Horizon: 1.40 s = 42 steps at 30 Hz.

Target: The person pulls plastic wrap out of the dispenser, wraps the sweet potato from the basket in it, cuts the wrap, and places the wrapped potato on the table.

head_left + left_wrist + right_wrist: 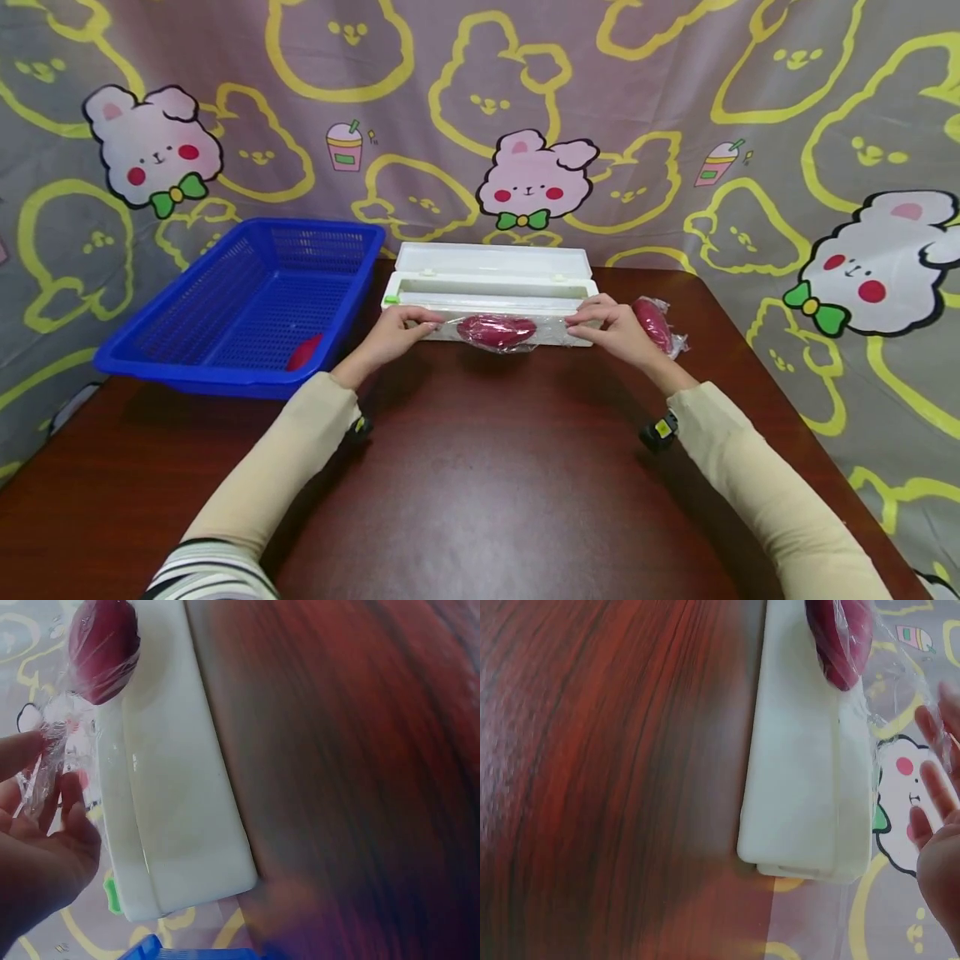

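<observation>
Your left hand (403, 327) pinches one end of the clear wrap (551, 327) between thumb and finger, and your right hand (611, 327) pinches the other end the same way. Both have their tips closed on the wrap, with the other fingers loosely bent. The dark red lump (497, 331) is right between your two hands, inside the wrap. Just behind it and between your hands is the long white box (180, 787), with its lid (491, 260) up at the back; you cannot tell if the lump touches the box. A little green piece (392, 299) sits by the box's end, just behind your left hand. To the left of that hand is a blue basket (225, 377) with a red thing (304, 353) in it. Just right of your right hand, another wrapped red lump (652, 323) lies on the brown counter (480, 450).
</observation>
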Available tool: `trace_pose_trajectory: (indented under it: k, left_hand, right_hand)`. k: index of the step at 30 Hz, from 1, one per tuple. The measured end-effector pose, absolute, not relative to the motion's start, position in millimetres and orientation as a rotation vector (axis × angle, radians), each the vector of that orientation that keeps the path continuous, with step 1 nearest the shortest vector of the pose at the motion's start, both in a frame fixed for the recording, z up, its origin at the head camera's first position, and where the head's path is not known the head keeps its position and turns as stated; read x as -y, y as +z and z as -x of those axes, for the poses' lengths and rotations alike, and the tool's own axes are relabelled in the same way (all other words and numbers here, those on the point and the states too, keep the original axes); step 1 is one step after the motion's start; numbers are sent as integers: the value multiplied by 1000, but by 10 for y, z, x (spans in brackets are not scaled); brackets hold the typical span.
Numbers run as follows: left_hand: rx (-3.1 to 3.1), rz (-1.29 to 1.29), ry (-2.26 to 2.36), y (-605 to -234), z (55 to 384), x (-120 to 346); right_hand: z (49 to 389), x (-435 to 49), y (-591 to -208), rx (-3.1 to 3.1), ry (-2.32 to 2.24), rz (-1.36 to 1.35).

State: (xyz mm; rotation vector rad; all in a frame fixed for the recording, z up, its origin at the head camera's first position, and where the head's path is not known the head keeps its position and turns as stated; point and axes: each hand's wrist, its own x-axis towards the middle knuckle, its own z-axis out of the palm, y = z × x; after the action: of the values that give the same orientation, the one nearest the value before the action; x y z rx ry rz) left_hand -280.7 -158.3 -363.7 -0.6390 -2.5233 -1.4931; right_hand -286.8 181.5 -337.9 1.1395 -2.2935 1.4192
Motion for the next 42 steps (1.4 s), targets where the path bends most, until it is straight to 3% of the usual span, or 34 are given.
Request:
trace_pose_trajectory:
  k: [5, 9, 16, 30, 42]
  left_hand:
    - [2472, 749, -1390, -3642, 2808, 1535]
    - [2453, 693, -1549, -3658, 2836, 1508]
    - [2418, 521, -1608, -3663, 2890, 1519]
    - [2468, 615, -1506, -3665, 2927, 1502]
    - [2479, 702, -1238, -3692, 3022, 1394]
  right_hand:
    - [2864, -1785, -3364, 2334, 1553, -1070]
    - [2936, -1818, -3444, 2396, 1660, -1055]
    - [3181, -1894, -3697, 2494, 1255, -1151]
    - [3201, -1786, -3651, 2622, 736, -1162]
    - [3270, -1720, -3623, 2637, 1026, -1231]
